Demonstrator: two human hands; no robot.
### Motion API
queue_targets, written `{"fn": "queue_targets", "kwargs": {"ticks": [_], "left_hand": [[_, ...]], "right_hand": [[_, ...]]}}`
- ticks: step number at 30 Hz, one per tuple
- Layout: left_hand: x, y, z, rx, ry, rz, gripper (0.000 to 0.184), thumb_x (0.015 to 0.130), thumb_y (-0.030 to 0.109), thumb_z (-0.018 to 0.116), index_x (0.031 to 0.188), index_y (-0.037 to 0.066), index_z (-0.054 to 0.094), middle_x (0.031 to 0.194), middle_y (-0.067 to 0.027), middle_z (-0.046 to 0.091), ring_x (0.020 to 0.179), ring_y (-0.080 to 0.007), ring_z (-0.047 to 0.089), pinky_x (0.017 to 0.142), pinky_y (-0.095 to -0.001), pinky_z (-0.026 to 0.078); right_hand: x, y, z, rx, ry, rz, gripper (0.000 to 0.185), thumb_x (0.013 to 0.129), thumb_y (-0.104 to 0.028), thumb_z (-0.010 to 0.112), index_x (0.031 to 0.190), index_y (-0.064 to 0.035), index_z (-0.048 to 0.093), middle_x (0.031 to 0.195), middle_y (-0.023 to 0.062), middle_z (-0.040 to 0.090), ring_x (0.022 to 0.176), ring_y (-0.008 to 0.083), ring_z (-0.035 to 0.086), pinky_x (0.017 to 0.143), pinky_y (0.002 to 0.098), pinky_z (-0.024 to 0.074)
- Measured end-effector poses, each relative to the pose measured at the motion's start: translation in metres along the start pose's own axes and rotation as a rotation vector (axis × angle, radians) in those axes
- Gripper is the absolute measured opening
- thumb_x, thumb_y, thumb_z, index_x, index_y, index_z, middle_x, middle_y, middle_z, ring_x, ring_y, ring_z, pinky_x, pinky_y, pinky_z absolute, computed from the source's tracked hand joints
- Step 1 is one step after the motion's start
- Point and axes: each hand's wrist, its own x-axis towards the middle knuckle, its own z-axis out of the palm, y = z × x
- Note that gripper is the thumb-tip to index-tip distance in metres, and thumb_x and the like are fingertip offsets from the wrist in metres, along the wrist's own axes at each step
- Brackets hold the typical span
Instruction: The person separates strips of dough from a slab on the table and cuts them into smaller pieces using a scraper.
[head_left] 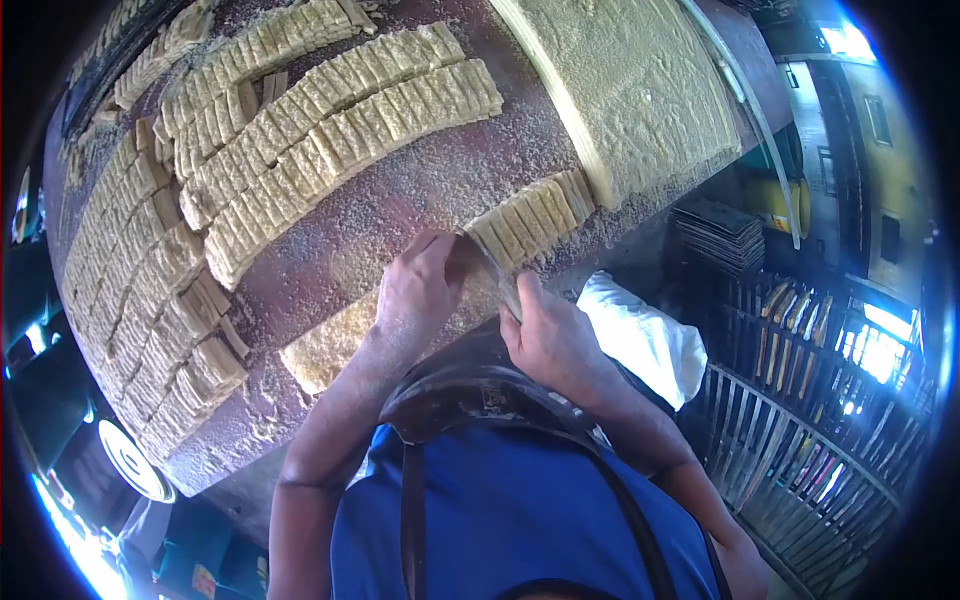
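A long pale strip of layered dough point(335, 345) lies along the near edge of the table, dusted with crumbs or flour. My left hand point(418, 285) presses down on this strip with its fingers bent, close to a blade. In my right hand point(552, 332) is the handle of a knife point(492, 262), closed in my fingers. The blade stands across the strip's end, and its lower edge is hidden. Just beyond it, cut slices point(535, 215) stand side by side in a short row.
A thick layered dough slab point(640, 90) covers the table's right side. Long rows of cut pieces point(350, 130) fill the far and left parts of the dusty reddish table point(420, 180). A white sack point(645, 340) is beside the near edge. Slatted racks point(800, 430) stand at right.
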Motion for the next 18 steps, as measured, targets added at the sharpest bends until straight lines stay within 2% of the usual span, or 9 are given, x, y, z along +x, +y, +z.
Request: {"fn": "queue_targets", "kwargs": {"ticks": [1,5,6,8,12,14,16,18], "left_hand": [[0.001,-0.002,0.000,-0.003,0.001,-0.006,0.021,0.080,0.002,0.073,0.100,0.001,0.067,0.097,-0.0134,0.068,0.085,-0.0335,0.071,0.074,-0.0401,0.057],[0.005,-0.001,-0.001,-0.061,-0.048,-0.049,0.023,0.079,0.001,0.073,0.102,0.001,0.068,0.099,-0.0139,0.068,0.088,-0.0319,0.071,0.075,-0.0390,0.058],[0.000,0.002,-0.001,-0.047,-0.082,-0.102,0.024,0.079,0.001,0.073,0.102,0.001,0.068,0.101,-0.0141,0.069,0.089,-0.0313,0.072,0.076,-0.0386,0.058],[-0.001,-0.003,0.000,-0.047,-0.055,-0.073,0.024,0.080,0.001,0.073,0.103,0.001,0.068,0.102,-0.0141,0.068,0.088,-0.0309,0.072,0.076,-0.0383,0.058],[-0.009,0.000,-0.008,-0.062,0.026,-0.005,0.024,0.080,0.000,0.072,0.104,0.001,0.068,0.105,-0.0146,0.068,0.087,-0.0302,0.072,0.077,-0.0373,0.059],[-0.013,-0.006,-0.009,-0.073,-0.003,-0.050,0.023,0.080,0.001,0.073,0.103,0.001,0.068,0.103,-0.0149,0.068,0.087,-0.0313,0.071,0.076,-0.0381,0.058],[-0.013,-0.011,-0.008,-0.027,-0.006,0.044,0.025,0.082,0.004,0.070,0.107,0.000,0.065,0.104,-0.0147,0.066,0.086,-0.0366,0.069,0.075,-0.0431,0.058],[-0.012,-0.013,-0.009,-0.066,-0.019,0.034,0.024,0.083,0.003,0.069,0.106,0.000,0.066,0.103,-0.0147,0.066,0.086,-0.0364,0.069,0.075,-0.0431,0.058]], "right_hand": [[-0.002,-0.008,-0.011,0.034,-0.092,0.084,0.028,0.095,-0.018,0.058,0.110,-0.0007,0.043,0.089,0.0284,0.066,0.082,0.0480,0.067,0.074,0.0576,0.0518],[0.028,-0.009,0.004,0.051,-0.140,0.113,0.026,0.094,-0.016,0.058,0.110,-0.0002,0.044,0.090,0.0293,0.067,0.086,0.0482,0.067,0.078,0.0583,0.0511],[0.041,-0.002,0.027,0.032,-0.063,0.073,0.026,0.093,-0.016,0.058,0.109,-0.0001,0.044,0.087,0.0287,0.067,0.085,0.0484,0.067,0.077,0.0581,0.0516],[0.053,0.000,0.034,0.013,0.037,0.011,0.026,0.093,-0.015,0.058,0.109,0.0000,0.044,0.085,0.0281,0.067,0.083,0.0486,0.068,0.075,0.0578,0.0521],[0.024,-0.004,0.005,0.039,-0.003,0.042,0.026,0.092,-0.017,0.060,0.105,-0.0008,0.044,0.082,0.0267,0.067,0.080,0.0480,0.067,0.073,0.0570,0.0524],[0.003,-0.009,0.004,0.090,0.047,-0.013,0.026,0.092,-0.017,0.060,0.105,-0.0014,0.044,0.081,0.0261,0.067,0.079,0.0475,0.067,0.072,0.0579,0.0517],[-0.004,-0.014,0.005,0.036,0.007,0.013,0.026,0.092,-0.016,0.060,0.106,-0.0019,0.044,0.080,0.0258,0.066,0.077,0.0469,0.067,0.070,0.0579,0.0515],[-0.008,-0.020,0.000,0.031,-0.059,0.071,0.026,0.092,-0.016,0.060,0.106,-0.0016,0.044,0.081,0.0257,0.066,0.077,0.0476,0.067,0.070,0.0576,0.0514]]}}
